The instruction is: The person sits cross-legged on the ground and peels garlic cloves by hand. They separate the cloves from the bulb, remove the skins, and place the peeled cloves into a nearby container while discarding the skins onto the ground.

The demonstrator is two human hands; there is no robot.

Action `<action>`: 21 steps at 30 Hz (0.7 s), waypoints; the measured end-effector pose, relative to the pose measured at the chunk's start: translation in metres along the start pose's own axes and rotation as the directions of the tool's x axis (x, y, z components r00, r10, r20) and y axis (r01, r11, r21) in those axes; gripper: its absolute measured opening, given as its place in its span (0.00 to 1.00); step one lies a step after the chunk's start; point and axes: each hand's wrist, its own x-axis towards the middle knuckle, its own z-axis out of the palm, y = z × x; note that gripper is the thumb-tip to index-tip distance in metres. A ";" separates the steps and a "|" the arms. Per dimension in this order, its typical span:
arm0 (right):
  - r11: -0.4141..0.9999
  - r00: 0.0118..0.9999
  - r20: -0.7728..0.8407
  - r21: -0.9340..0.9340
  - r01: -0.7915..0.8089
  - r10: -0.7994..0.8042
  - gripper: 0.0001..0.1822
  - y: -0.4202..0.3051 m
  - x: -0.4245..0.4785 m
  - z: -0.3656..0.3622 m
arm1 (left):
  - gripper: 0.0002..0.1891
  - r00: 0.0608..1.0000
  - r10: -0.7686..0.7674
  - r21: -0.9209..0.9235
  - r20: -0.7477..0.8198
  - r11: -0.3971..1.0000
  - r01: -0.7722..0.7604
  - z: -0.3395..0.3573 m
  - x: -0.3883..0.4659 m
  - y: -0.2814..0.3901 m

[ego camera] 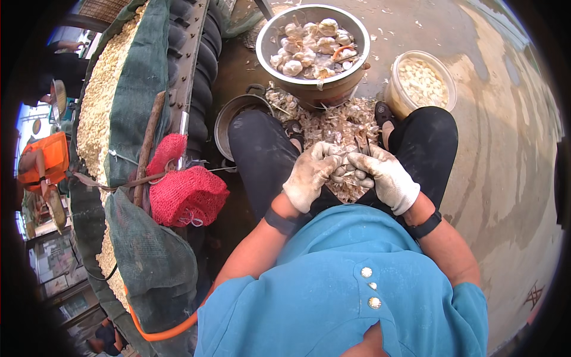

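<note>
My left hand (312, 174), in a stained white work glove, is curled in front of my lap. My right hand (387, 176), gloved alike, meets it fingertip to fingertip. A small dark tool with thin tips (367, 145) sticks up from my right fingers; its exact kind is unclear. Whatever lies between the left fingers is mostly hidden by the gloves. Below them, a heap of garlic skins (341, 122) covers the ground between my feet. Beyond it stands a metal basin (363, 42) of whole garlic bulbs (328, 44), with an orange-handled tool (341, 51) among them.
At right, a plastic tub (395, 96) holds peeled garlic cloves (421, 80). A metal pot (221, 134) stands by my left knee. Further left are a red mesh bag (189, 194), a wooden stick (149, 143), black ribbed tubing (207, 58) and a green-cloth-lined trough of pale pieces (105, 93). Other people appear beyond.
</note>
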 end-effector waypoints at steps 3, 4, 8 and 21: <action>1.000 0.998 -0.066 -0.015 0.013 -0.014 0.09 -0.002 -0.001 0.005 | 0.15 0.998 -0.006 0.003 0.056 1.000 0.006 -0.009 0.002 -0.010; 1.000 0.998 -0.055 -0.020 0.019 -0.020 0.09 0.000 0.000 0.002 | 0.16 0.997 -0.029 -0.012 0.071 0.999 0.030 -0.011 0.003 -0.012; 0.998 0.998 -0.049 -0.059 0.039 -0.042 0.08 0.004 0.003 -0.004 | 0.19 0.992 -0.068 -0.070 0.107 0.995 0.076 -0.012 0.004 -0.013; 0.940 0.992 -0.069 -0.332 0.080 -0.108 0.16 -0.005 -0.009 0.012 | 0.20 0.987 -0.038 0.048 0.155 0.998 0.031 -0.017 0.004 -0.015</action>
